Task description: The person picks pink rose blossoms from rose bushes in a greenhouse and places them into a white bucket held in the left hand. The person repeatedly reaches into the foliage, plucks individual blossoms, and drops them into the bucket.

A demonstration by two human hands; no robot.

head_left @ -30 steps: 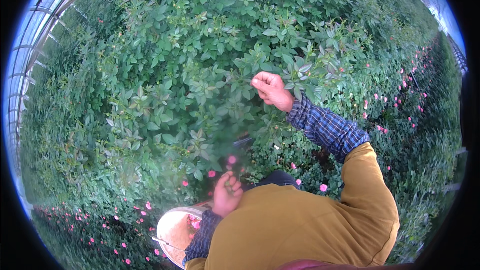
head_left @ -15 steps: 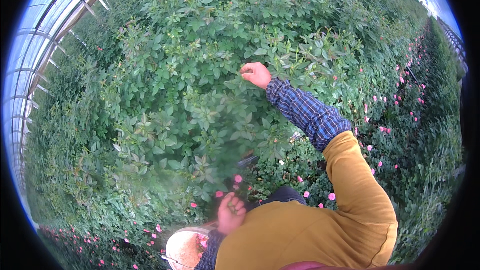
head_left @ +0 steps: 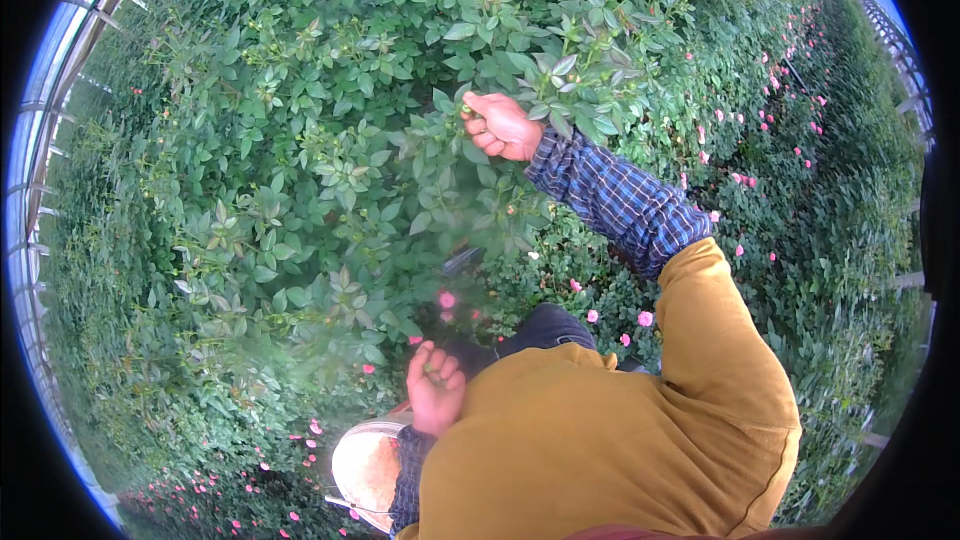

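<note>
The right hand pinches a small green bud among rosebush leaves; the left hand curls near a white bucket, whether gripping anything cannot be told.

1. The camera sits on the person's head and looks down past the brown top.
2. It faces the green bushes, quite near, with fisheye bending at the rim.
</note>
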